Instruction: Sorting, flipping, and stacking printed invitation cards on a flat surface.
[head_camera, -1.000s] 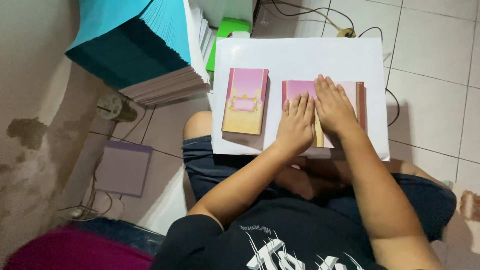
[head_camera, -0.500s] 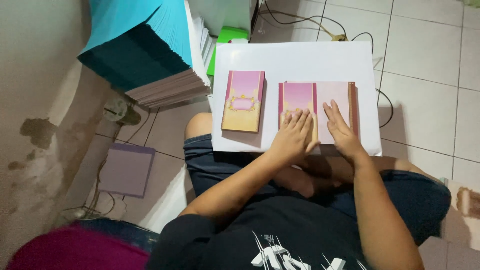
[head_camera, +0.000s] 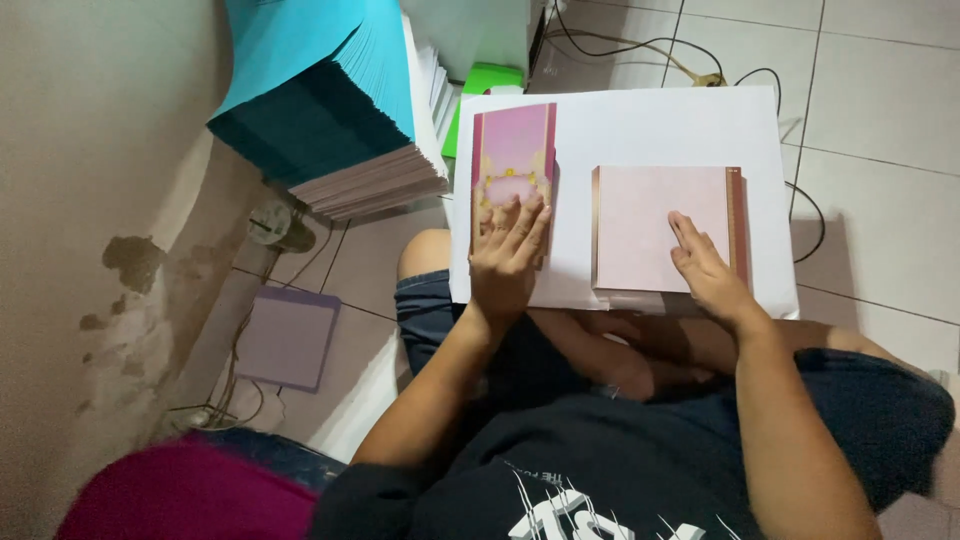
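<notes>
Head view, one lot: white board (head_camera: 640, 125) resting across the lap of a seated person, bearing two card items. Item one, a pink card (head_camera: 513, 160) with gold ornament and dark red side bands, at the board's left part; left hand (head_camera: 505, 262) lies flat on its near end, fingers spread, gripping nothing. Item two, a pale pink folded sheet (head_camera: 650, 225) with a dark red strip along its right edge, at the board's right part; right hand (head_camera: 705, 270) lies open on its near right corner, fingers extended, pressing and not grasping. Step in hand, by judgement: flattening the sheet while steadying the card; a further move would call for even pressure along the edges. Adjacent: tall stack of teal-topped sheets (head_camera: 330, 90) at upper left, green object (head_camera: 480, 85) behind the board, lilac square (head_camera: 288, 338) on the tiled floor (head_camera: 880, 90), black cables (head_camera: 640, 45)
</notes>
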